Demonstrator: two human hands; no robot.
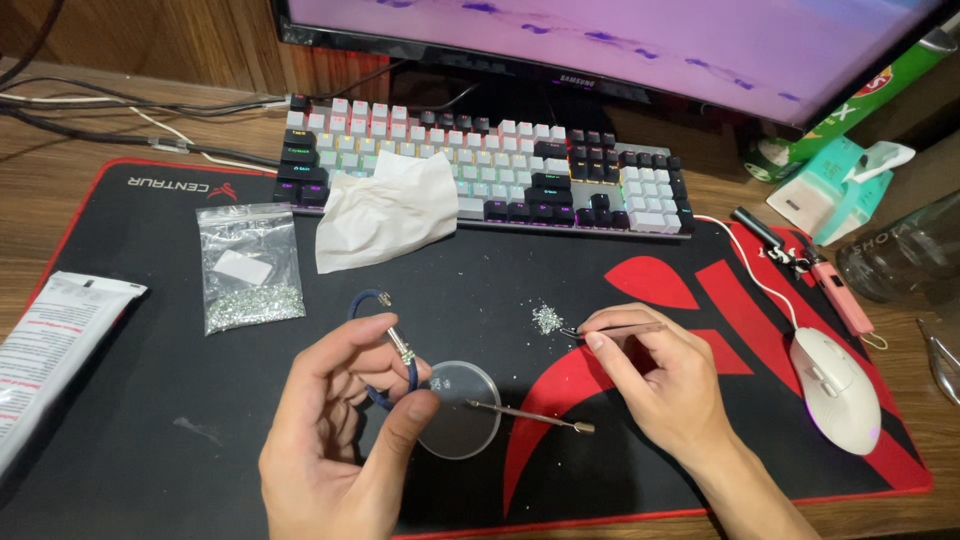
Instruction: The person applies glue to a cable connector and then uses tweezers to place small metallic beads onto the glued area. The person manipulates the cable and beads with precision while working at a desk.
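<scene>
Your black-and-red mat (150,400) sits on a wood desk (60,190); left hand (335,440) pinches the bracelet (385,345), right hand (665,385) grips probably tweezers (615,328).

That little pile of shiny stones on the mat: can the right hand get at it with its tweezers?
Probably yes. The right hand points its tweezers at the pile of stones, tips almost touching, with bare mat between.
</scene>
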